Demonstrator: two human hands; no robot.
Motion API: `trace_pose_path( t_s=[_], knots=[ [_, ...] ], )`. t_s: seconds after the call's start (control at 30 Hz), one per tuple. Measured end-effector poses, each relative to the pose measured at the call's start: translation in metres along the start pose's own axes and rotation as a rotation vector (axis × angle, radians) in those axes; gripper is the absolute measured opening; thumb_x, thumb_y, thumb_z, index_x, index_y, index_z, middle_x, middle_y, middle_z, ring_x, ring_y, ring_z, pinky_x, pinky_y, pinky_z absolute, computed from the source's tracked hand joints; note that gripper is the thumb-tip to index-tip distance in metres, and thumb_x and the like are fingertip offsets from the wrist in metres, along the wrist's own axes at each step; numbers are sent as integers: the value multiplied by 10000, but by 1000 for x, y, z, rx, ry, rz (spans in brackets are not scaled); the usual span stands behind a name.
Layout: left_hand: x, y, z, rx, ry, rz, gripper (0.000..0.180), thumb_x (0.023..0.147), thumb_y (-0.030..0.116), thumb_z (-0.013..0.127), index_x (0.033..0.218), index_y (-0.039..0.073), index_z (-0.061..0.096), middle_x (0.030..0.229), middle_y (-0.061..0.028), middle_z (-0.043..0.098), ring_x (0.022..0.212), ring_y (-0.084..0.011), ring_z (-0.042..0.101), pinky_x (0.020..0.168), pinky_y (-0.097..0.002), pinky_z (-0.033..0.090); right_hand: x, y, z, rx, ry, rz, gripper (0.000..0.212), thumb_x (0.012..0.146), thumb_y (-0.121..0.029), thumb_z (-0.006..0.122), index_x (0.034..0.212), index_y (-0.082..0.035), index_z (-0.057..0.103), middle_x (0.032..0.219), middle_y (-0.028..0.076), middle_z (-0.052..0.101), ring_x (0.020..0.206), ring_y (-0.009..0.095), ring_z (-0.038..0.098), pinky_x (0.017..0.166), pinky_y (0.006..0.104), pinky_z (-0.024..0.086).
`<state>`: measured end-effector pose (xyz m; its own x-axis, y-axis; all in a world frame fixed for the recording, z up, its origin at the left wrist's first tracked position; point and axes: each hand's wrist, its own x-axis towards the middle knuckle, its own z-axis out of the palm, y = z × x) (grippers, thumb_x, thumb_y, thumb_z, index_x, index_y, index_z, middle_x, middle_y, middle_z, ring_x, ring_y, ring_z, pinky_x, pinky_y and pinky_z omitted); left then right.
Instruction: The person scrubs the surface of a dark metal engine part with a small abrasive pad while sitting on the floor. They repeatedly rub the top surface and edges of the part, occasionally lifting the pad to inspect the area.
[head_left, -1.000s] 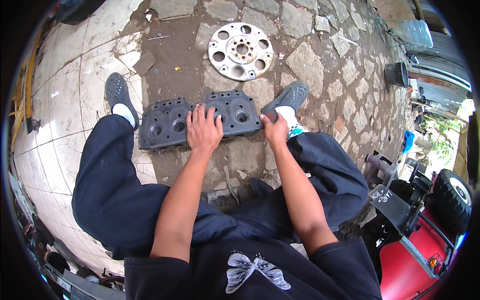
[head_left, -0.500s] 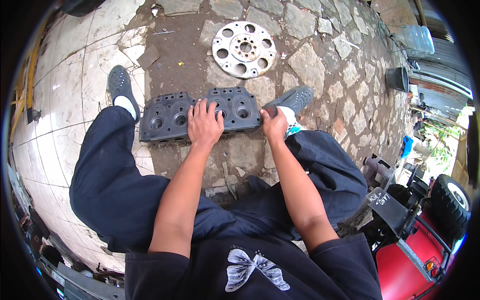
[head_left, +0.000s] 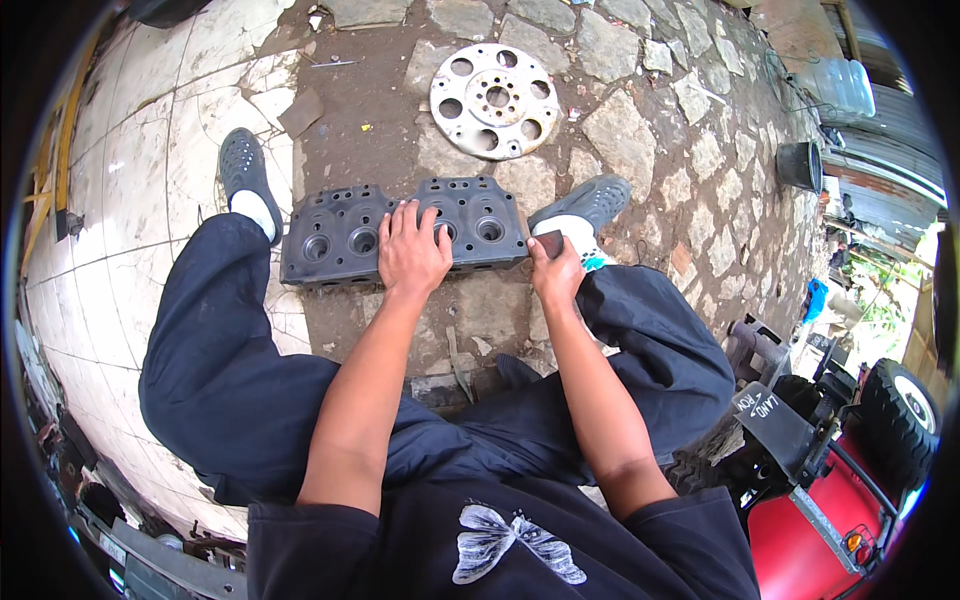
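A dark grey engine cylinder head [head_left: 335,235] lies between my feet, its face with round valve seats turned up. My left hand [head_left: 413,255] rests flat on its middle, fingers stretched out and covering part of the face. Just off the block's right end, my right hand [head_left: 555,275] is closed on a small dark brown square [head_left: 549,242] that looks like folded sandpaper. It is pinched between thumb and fingers, beside my right shoe.
Beyond the block, a round white metal plate with holes [head_left: 475,100] lies on the stone ground. My shoes [head_left: 243,165] flank the block. At right stand a black bucket [head_left: 798,165] and a red vehicle with a spare wheel [head_left: 898,400]. White tiles [head_left: 120,210] cover the left side.
My right hand has drawn back slightly toward me and to the right, turning so more of the brown square shows. The left hand stays on the cylinder head.
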<state>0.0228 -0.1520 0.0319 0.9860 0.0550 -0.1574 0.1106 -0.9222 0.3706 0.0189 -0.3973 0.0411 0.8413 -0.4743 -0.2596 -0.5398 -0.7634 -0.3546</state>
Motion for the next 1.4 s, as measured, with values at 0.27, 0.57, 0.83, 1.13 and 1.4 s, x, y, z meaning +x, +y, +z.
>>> trace_pose_path(
  t_s=[0.27, 0.57, 0.83, 1.13, 1.4],
  knots=[
    [2, 1, 0, -4, 4, 13, 409, 1015, 356, 630, 1340, 115, 692, 1497, -172, 605, 1466, -348, 511, 1258, -528, 353, 16, -16, -8, 47, -142, 164, 682, 858, -493, 885, 1281, 18, 729, 1223, 265, 768, 1193, 441, 713, 1061, 492, 526],
    [4, 0, 2, 12, 80, 30, 384, 1000, 332, 648, 1310, 112, 702, 1454, -166, 632, 1419, -347, 552, 1229, -513, 390, 18, 1, 7, 166, -165, 248, 728, 848, -472, 903, 1343, 23, 706, 1262, 255, 760, 1214, 441, 707, 1086, 485, 525],
    [1, 1, 4, -24, 57, 43, 410, 1003, 346, 643, 1330, 105, 699, 1468, -185, 626, 1442, -362, 536, 1235, -533, 375, 18, 10, 22, 366, -101, 340, 554, 855, -438, 907, 1203, -32, 762, 1105, 188, 805, 1059, 372, 765, 983, 467, 563],
    [-1, -4, 9, -15, 71, 37, 423, 999, 351, 646, 1336, 102, 704, 1474, -190, 625, 1443, -361, 539, 1237, -529, 372, 4, 1, 22, 379, -40, 330, 489, 885, -368, 895, 1190, -14, 751, 1071, 177, 784, 954, 348, 721, 887, 449, 547],
    [1, -2, 5, -16, 42, 31, 433, 1000, 352, 644, 1351, 105, 702, 1475, -186, 628, 1446, -354, 538, 1243, -523, 367, 20, 25, 37, 431, -55, 309, 302, 929, -232, 887, 1096, -21, 751, 906, 42, 739, 653, 152, 629, 537, 348, 520]
  ],
)
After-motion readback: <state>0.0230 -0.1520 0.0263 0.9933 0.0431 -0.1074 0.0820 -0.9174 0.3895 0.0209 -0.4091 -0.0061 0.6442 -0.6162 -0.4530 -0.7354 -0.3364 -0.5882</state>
